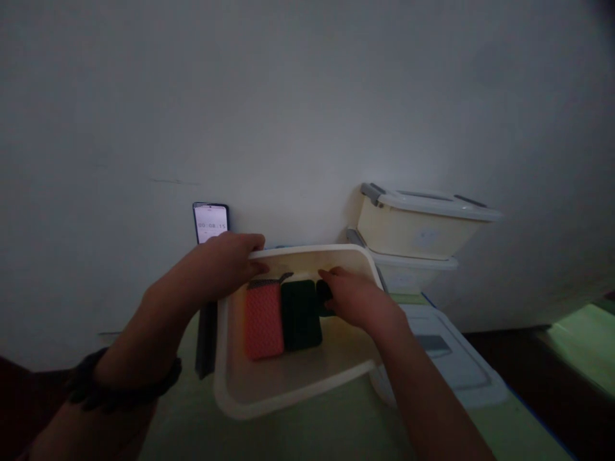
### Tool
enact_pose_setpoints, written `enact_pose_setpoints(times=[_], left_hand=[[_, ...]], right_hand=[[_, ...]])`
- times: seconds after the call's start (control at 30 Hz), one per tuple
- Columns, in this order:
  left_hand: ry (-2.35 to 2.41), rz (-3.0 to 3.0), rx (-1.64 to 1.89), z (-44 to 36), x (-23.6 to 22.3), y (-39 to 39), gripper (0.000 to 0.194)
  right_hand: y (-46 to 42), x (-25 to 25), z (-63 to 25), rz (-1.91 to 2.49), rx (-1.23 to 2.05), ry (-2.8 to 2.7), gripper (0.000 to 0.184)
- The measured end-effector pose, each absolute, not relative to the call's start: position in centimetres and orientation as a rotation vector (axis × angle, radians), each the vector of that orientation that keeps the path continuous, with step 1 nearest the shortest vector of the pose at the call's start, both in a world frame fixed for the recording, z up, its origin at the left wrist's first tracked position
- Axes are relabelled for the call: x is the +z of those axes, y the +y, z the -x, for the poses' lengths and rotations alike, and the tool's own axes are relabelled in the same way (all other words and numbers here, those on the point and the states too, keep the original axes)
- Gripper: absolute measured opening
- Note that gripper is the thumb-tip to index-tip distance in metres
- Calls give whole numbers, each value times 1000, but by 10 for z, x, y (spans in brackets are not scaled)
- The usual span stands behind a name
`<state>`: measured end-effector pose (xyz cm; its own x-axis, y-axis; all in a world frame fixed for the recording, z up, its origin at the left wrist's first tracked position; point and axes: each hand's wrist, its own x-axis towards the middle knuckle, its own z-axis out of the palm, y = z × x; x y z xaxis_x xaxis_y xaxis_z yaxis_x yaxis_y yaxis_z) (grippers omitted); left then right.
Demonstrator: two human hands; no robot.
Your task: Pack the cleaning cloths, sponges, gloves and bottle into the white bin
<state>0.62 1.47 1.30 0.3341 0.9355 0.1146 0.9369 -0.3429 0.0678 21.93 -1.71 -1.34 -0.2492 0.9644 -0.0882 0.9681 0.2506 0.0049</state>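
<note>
A white plastic storage bin [269, 403] without its lid is in front of me, tilted. My left hand [228, 259] grips its far left rim, with the thumb inside the wall. Within the bin lie a red textured rectangular pouch [264, 320] with a dark strap at its top and, beside it, a dark green flat rectangular item [301, 315]. My right hand [348, 294] reaches into the bin's right part, its fingers closed around a second dark green item [324, 298]. The palm hides much of that item, so its kind is unclear.
Behind my left hand a phone [211, 221] with a timer on its screen leans on the wall. Two lidded bins [418, 230] are stacked at the back right. A loose white lid [446, 352] lies on the green tabletop [192, 422], right of my bin.
</note>
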Motion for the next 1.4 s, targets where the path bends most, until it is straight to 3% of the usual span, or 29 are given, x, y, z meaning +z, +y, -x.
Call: enact_pose_setpoints(times=[0.1, 0.3, 0.5, 0.77, 0.9, 1.03, 1.13, 1.4], left_hand=[[-1789, 2546, -213, -6, 13, 14, 23], [-1805, 2534, -217, -8, 13, 13, 21], [-1842, 2567, -296, -4, 14, 15, 30], [-1861, 2796, -151, 15, 20, 15, 38], [-1833, 2814, -366, 14, 20, 16, 39], [-1840, 2793, -553, 14, 22, 17, 40], [-1805, 2877, -610, 5, 24, 12, 39], [-1592, 3077, -788, -77, 11, 2, 38]], right_hand=[[-8, -20, -219, -1838, -171, 2390, 55], [-6, -21, -217, -1798, -225, 2369, 43], [-11, -15, -225, -1873, -188, 2485, 51], [-17, 10, -245, -1873, -275, 2835, 36], [-17, 25, -265, -1953, -188, 3004, 27], [-25, 32, -276, -1985, -342, 2988, 26], [-39, 36, -278, -1899, -277, 3011, 26], [-76, 46, -317, -2035, -331, 2718, 33]])
